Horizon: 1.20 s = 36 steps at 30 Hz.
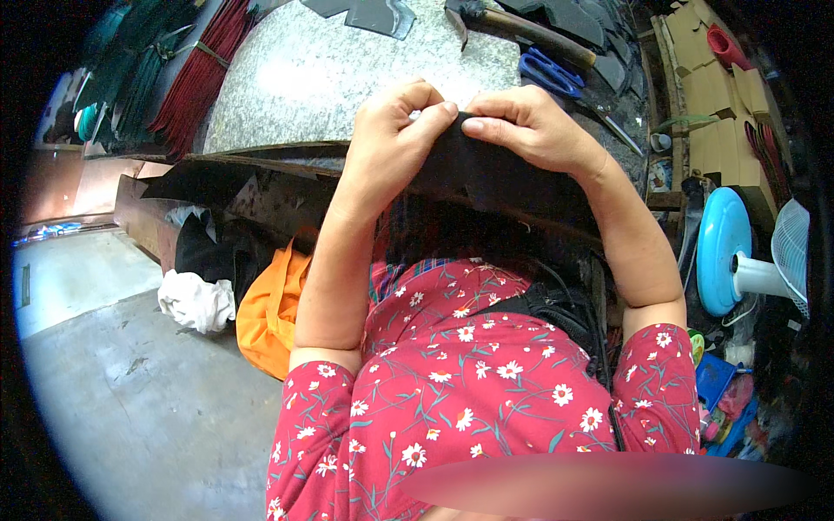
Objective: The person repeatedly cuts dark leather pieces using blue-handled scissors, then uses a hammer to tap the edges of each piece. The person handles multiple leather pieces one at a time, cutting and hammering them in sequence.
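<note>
Both of my hands are raised over the bench's near edge, close together, pinching a thin black piece of sheet material (473,161). My left hand (397,130) is closed, its thumb and bent fingers pressed at the piece's top left corner. On the same upper edge, a short way to the right, my right hand (537,130) pinches between thumb and fingers. The black piece hangs down below the hands and merges with the dark space under the bench. Whether it is leather or cloth, I cannot tell.
Grey cut pieces (378,16) lie on the speckled worktop (304,78). A wooden-handled hammer (530,33) and blue-handled scissors (556,74) are at the right. Red cord bundles (204,78) lie left. An orange bag (271,313), white cloth (198,301) and blue fan (724,252) stand lower.
</note>
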Each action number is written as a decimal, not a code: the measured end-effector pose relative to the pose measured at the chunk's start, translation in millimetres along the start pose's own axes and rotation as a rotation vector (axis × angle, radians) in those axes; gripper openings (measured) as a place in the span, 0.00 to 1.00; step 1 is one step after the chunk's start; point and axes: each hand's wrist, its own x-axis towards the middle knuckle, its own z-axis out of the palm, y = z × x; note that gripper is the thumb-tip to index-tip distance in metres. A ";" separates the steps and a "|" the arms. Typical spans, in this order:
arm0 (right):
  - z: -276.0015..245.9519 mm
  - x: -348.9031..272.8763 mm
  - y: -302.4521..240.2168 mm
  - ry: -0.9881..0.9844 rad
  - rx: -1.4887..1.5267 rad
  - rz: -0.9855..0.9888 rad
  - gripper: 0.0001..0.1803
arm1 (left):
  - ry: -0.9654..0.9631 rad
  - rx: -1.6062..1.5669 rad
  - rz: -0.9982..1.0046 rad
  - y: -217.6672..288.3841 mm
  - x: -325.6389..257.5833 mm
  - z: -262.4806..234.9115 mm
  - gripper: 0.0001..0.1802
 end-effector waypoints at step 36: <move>-18.9 14.9 5.0 0.332 -0.301 -0.134 0.14 | 0.216 -0.387 -0.080 -1.5 -22.4 3.7 0.19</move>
